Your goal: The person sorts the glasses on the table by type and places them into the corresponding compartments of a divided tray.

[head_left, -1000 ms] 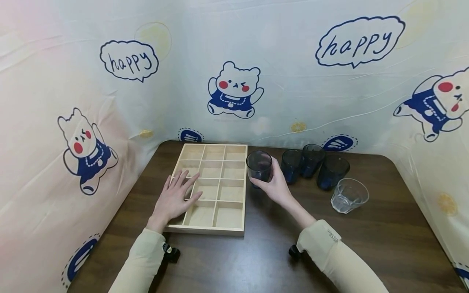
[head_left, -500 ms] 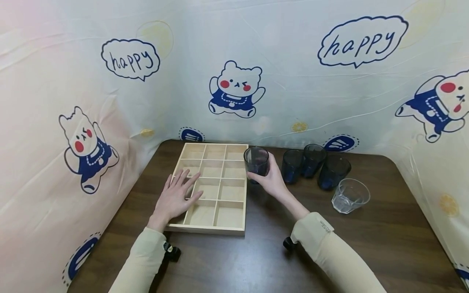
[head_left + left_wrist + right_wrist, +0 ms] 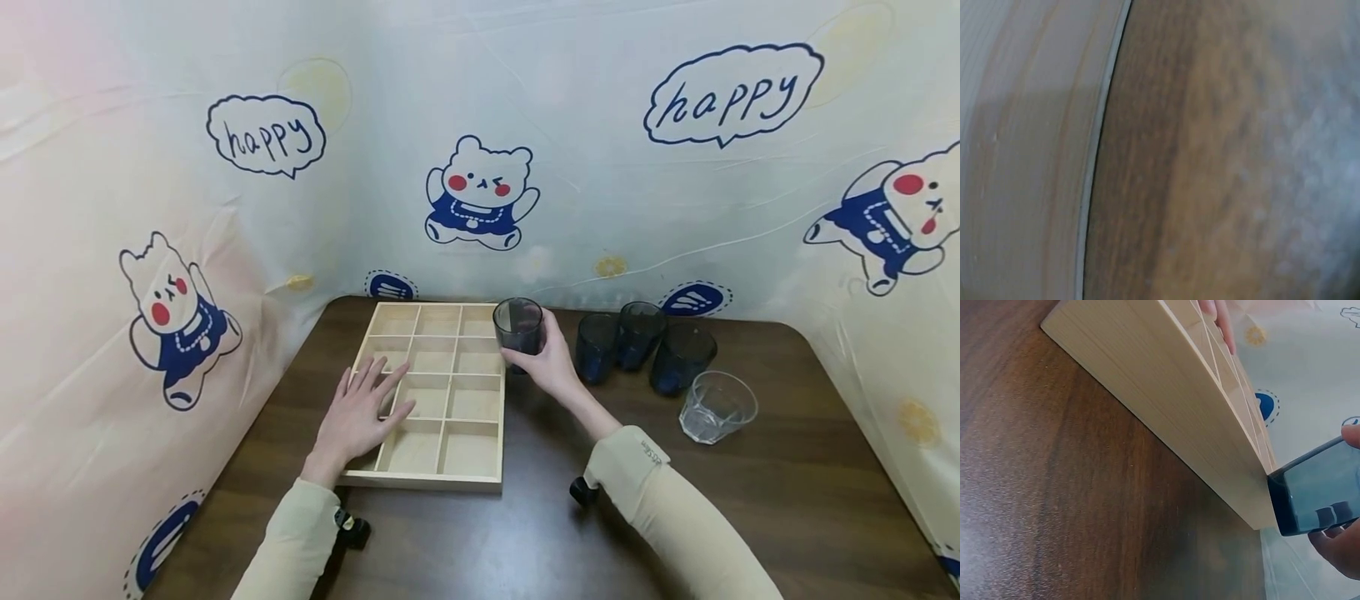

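One dark tumbler point(image 3: 516, 327), gripped by the right hand point(image 3: 552, 360), is at two o'clock from the left hand point(image 3: 356, 421), spread wide over the compartmented wooden tray point(image 3: 472, 450).

The smoky blue of a tumbler point(image 3: 519, 327) is contrasted with the pale, grained wood of a tray point(image 3: 420, 482) on a dark-brown worktop point(image 3: 465, 550). Toward its far right corner, dark-blue glasses point(image 3: 596, 350) are joined by a clear glass point(image 3: 712, 410); beyond the far edge, a pastel backdrop point(image 3: 600, 167) is printed with navy-and-white, red-cheeked bears point(image 3: 480, 200).
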Tool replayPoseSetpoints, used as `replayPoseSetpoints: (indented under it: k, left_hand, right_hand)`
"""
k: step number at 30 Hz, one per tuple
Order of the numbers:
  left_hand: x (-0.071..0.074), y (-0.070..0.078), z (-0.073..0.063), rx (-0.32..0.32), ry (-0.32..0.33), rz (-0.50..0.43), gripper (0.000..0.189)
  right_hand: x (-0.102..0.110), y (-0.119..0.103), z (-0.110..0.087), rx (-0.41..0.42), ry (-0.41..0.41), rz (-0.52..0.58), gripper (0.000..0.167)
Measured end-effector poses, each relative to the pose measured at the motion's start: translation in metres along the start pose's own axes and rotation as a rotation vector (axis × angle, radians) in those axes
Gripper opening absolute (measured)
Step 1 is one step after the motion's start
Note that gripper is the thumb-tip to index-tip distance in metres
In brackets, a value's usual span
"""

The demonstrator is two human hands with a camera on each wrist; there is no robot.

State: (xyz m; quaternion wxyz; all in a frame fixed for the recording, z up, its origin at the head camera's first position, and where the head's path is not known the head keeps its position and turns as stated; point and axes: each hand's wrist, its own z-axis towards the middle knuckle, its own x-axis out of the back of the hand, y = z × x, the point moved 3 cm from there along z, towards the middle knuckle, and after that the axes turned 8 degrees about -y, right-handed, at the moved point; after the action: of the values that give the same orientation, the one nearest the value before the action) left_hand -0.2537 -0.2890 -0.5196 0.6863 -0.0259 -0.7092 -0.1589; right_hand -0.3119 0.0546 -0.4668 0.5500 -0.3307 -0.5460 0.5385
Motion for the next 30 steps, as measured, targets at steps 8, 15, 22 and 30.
replayPoseSetpoints:
  k: [8, 15, 22, 30]
  left_hand:
    - [0.001, 0.000, 0.004, -0.010, 0.018, 0.012, 0.075]
    - [0.001, 0.001, 0.009, -0.005, 0.006, 0.016, 0.075]
    - [-0.003, 0.001, 0.011, -0.007, 0.003, 0.034, 0.075]
    - [-0.002, 0.000, 0.006, 0.005, 0.001, 0.024, 0.075]
  right_hand:
    - [-0.002, -0.002, 0.009, -0.009, 0.003, 0.016, 0.086]
    - [-0.001, -0.003, 0.020, -0.016, 0.002, 0.020, 0.086]
    - [-0.005, -0.004, 0.030, -0.028, 0.011, 0.012, 0.088]
    - [-0.013, -0.002, 0.040, -0.022, 0.016, 0.014, 0.087]
